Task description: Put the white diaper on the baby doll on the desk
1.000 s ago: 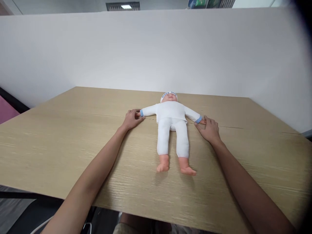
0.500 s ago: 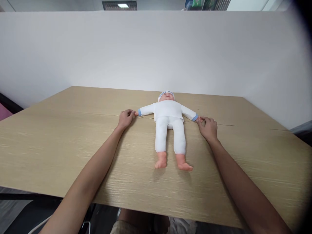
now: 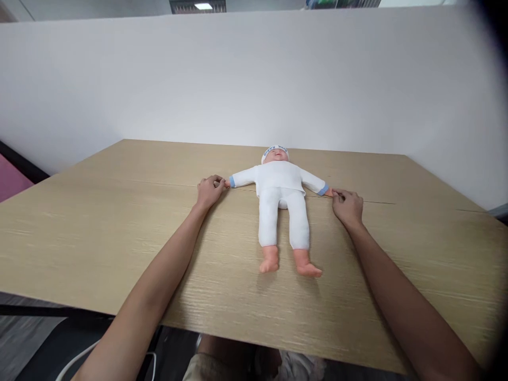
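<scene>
The left forearm (image 3: pixel 161 280) and right forearm (image 3: pixel 402 299) are stretched forward, spread apart, and the left hand (image 3: pixel 209 191) and right hand (image 3: pixel 349 206) are both turned inward and curled into pinches.

My left hand (image 3: pixel 210 190) pinches one of the doll (image 3: pixel 281 177)'s hands by its tip, and my right hand (image 3: pixel 348 205) pinches the other. Between my hands the doll lies on its back on the table (image 3: pixel 99 238), arms spread, dressed in white, a blue cuff (image 3: pixel 232 181) just inside my left fingertips. Farther from me than my hands is its head in a lettered cap (image 3: pixel 275 148); nearer are its bare feet. Well beyond both hands stands a white wall (image 3: pixel 238 79).
</scene>
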`<act>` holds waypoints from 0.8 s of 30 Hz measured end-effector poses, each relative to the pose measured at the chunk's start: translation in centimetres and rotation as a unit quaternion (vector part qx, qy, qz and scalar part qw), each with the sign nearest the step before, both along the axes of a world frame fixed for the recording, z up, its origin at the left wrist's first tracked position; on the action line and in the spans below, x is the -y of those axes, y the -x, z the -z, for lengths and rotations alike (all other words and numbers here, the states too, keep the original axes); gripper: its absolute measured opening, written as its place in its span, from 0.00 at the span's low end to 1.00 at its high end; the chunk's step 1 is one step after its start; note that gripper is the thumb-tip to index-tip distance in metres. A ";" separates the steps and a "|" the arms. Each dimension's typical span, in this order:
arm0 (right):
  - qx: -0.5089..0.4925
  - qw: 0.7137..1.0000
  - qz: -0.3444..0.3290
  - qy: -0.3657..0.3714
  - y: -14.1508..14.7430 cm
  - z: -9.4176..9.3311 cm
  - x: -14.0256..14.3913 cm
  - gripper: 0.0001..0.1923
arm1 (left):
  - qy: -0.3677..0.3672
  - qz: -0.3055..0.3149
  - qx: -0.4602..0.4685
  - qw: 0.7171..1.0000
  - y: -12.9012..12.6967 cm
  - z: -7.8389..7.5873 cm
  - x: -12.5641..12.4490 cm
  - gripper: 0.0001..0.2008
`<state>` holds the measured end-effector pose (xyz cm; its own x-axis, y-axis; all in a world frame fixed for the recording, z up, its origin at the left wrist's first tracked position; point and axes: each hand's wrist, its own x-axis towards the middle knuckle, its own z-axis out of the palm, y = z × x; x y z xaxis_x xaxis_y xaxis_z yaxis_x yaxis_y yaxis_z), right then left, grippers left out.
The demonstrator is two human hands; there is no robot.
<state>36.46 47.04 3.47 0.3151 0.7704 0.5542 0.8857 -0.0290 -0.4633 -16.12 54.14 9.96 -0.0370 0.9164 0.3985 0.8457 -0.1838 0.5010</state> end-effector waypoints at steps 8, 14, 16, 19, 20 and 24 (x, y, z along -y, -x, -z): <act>-0.004 1.000 0.000 -0.002 0.2 -0.3 0.1 0.21 | 0.010 -0.001 -0.004 1.000 0.0 0.3 0.2 0.17; -0.026 0.999 0.038 -0.011 1.5 -0.7 2.1 0.26 | 0.014 -0.002 -0.023 1.000 -0.8 -0.2 1.1 0.18; -0.035 0.998 0.048 -0.021 2.2 -0.7 3.4 0.26 | 0.011 0.003 -0.033 0.999 -1.1 -0.5 1.3 0.18; -0.047 0.997 0.049 -0.040 3.6 -0.8 5.5 0.24 | 0.005 0.014 -0.047 0.999 -1.7 -0.9 1.8 0.17; -0.050 0.997 0.048 -0.046 4.0 -0.9 6.2 0.23 | 0.004 0.017 -0.051 0.999 -1.8 -1.2 2.0 0.17; -0.057 0.995 0.034 -0.068 6.1 -1.7 9.1 0.20 | -0.008 0.013 -0.049 0.999 -2.5 -1.9 3.4 0.19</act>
<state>30.39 37.97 5.18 0.4313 0.6646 0.6101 0.8254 -0.0175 -0.5643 -13.62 50.79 11.85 0.0265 0.9098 0.4142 0.8855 -0.2136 0.4127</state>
